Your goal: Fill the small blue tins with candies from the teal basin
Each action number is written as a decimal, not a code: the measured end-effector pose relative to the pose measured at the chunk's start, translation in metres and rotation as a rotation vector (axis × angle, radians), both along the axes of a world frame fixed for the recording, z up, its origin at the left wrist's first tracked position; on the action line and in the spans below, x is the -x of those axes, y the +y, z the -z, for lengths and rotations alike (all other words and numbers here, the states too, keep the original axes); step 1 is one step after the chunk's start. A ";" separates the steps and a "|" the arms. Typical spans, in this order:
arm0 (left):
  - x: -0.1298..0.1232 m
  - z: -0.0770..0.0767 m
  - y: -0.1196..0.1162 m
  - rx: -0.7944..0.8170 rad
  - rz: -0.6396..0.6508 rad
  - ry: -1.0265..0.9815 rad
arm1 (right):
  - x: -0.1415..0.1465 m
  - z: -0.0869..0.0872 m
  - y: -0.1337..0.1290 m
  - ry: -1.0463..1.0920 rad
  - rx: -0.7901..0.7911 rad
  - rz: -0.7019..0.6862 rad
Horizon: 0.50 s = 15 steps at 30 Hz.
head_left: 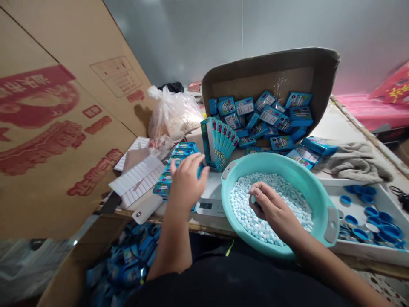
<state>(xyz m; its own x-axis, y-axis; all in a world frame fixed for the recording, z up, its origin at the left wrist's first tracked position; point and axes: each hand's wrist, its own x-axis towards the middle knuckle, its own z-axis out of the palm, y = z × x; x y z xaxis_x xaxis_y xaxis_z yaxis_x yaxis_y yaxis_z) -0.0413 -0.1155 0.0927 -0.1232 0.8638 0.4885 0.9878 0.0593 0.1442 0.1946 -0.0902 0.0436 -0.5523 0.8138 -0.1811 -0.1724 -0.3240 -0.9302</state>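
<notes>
My left hand (188, 181) is raised over a row of small blue candy boxes (162, 179), its fingers apart and nothing visible in them. Whether it touches the boxes I cannot tell. My right hand (271, 204) hovers above a turquoise basin (289, 164) of small white and pale blue candies (246, 204). Its fingers are curled closed, and a bit of teal shows between them, too small to name. A kitchen scale (211, 207) with a dark display lies between the hands. Behind it stands a fanned stack of flat blue cartons (220, 145).
A tilted cardboard box (255, 79) at the back holds many blue boxes. At right, a white tray (351, 247) carries blue caps beside a grey cloth (354, 162). A large carton (64, 170) walls the left. More blue packs (128, 260) lie below the table edge.
</notes>
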 end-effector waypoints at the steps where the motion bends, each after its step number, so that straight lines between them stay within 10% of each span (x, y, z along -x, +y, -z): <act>1: -0.014 0.001 -0.004 -0.044 0.130 -0.059 | 0.000 -0.001 0.000 -0.004 0.024 -0.001; 6: -0.069 0.021 -0.018 0.006 0.683 -0.282 | 0.000 -0.002 -0.002 0.004 0.046 0.019; 15: -0.070 0.040 -0.021 -0.157 0.568 -0.292 | 0.002 0.007 -0.004 0.020 -0.089 -0.001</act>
<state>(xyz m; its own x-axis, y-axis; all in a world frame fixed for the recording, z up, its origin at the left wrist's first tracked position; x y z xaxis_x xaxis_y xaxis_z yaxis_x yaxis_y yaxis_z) 0.0288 -0.1362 0.0530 0.1839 0.7545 0.6300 0.7783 -0.5032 0.3755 0.1927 -0.0942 0.0365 -0.5556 0.8258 -0.0966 -0.1911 -0.2399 -0.9518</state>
